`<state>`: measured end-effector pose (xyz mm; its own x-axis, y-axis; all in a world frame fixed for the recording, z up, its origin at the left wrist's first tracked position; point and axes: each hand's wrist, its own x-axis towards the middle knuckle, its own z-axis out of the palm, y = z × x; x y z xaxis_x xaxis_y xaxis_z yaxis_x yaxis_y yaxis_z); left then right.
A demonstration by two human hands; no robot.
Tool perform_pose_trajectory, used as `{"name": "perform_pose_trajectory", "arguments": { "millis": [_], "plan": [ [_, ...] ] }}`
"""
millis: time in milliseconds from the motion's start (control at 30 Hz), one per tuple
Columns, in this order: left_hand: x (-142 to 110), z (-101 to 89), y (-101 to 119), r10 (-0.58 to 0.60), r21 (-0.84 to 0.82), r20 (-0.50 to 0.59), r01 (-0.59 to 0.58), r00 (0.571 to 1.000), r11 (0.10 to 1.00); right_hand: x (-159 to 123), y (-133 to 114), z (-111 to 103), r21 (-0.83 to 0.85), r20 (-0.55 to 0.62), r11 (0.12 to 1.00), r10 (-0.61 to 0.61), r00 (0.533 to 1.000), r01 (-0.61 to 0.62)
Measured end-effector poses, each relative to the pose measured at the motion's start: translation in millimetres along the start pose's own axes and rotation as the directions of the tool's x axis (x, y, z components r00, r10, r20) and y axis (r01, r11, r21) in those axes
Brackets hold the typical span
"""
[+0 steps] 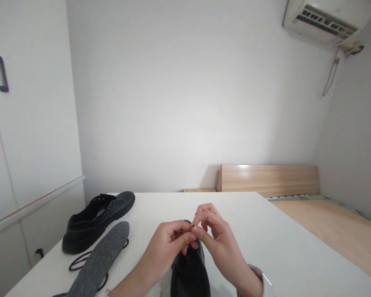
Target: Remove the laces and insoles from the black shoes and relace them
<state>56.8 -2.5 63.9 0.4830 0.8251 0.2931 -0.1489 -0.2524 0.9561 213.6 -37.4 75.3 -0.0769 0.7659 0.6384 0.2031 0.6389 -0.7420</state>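
Observation:
A black shoe point(190, 272) lies on the white table right in front of me, its toe pointing away and its opening toward me. Over its front part, my left hand point(176, 239) and my right hand point(210, 231) meet, each closed in a pinch. A tiny dark bit shows between the fingertips, too small to name. The fingers hide much of the shoe's upper. To the left stands a second black shoe point(89, 222) with bare eyelets. Beside it a grey insole point(102, 260) rests across a black shoelace point(77, 264), which loops out from under it.
The white table point(284, 255) stretches to both sides of my hands. A white cabinet point(34, 115) with dark handles stands on the left. Beyond the table's right edge is a bed frame with a wooden headboard point(268, 178). An air conditioner point(327, 22) hangs high on the right.

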Motion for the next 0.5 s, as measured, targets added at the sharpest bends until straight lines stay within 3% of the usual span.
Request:
{"name": "perform_pose_trajectory", "arguments": {
  "millis": [167, 300, 367, 433, 500],
  "plan": [
    [-1, -4.2, 0, -0.018, -0.032, 0.004, 0.018, 1.0, 0.999, 16, 23, -3, 0.382, 0.219, 0.901, 0.129, 0.967, -0.207],
    [-5, -12.3, -12, -0.097, -0.164, 0.002, 0.096, 0.995, 0.982, 20, 54, -2, 0.427, 0.268, 0.865, 0.158, 0.95, -0.265],
    [-8, -17.4, -20, -0.107, -0.135, -0.008, 0.105, 0.994, 0.985, 16, 63, -1, 0.422, 0.311, 0.858, 0.168, 0.935, -0.294],
    [-9, -21.6, -27, 0.0, 0.035, -0.034, 0.002, 0.999, 0.999, 10, 66, -2, 0.416, 0.353, 0.852, 0.172, 0.92, -0.318],
    [-11, -23.4, -30, 0.226, 0.288, -0.03, -0.208, 0.974, 0.935, 5, 63, -2, 0.422, 0.374, 0.84, 0.181, 0.91, -0.341]
  ]
}}
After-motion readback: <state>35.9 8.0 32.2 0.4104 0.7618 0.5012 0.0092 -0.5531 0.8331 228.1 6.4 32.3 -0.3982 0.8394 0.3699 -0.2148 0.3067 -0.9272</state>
